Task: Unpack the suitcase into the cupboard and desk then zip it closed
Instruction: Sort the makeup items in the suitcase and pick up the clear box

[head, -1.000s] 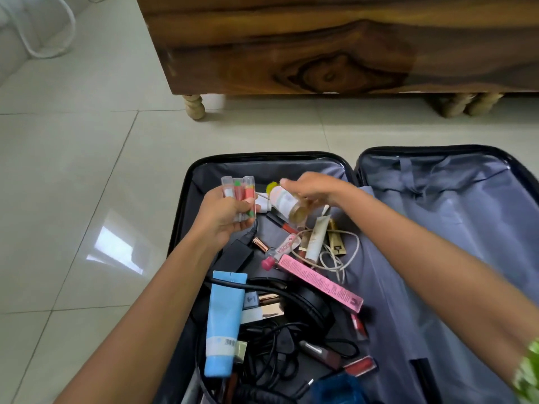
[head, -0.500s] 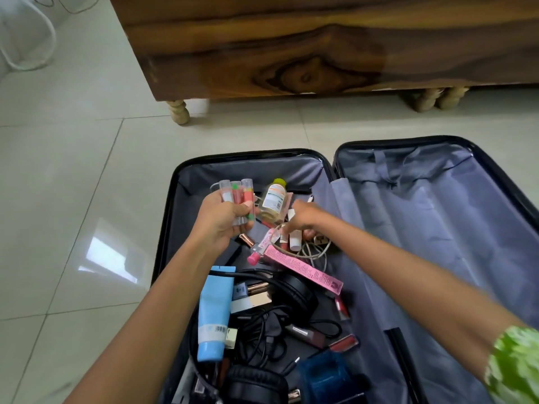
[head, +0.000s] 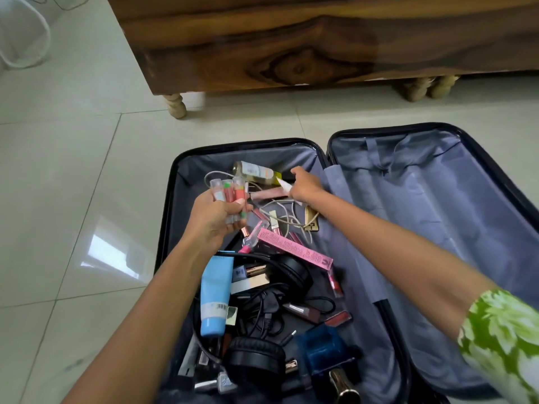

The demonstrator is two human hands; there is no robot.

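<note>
Pale floor tiles [head: 73,176] ran under a wooden cupboard [head: 291,45] along the top of the frame. Below it, the suitcase [head: 408,228] lay open at centre, its left half cluttered. At mid-frame the left hand [head: 215,220] clenched several small tubes [head: 230,193]; the right hand [head: 304,186] pinched a white tube [head: 284,184] beside a fallen bottle [head: 256,171].

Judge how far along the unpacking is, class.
Done: the suitcase's right half shows only lining. In hand: the left hand grips small tubes; the right hand pinches a white tube. Left: headphones, blue tube, pink box, zipping.
</note>
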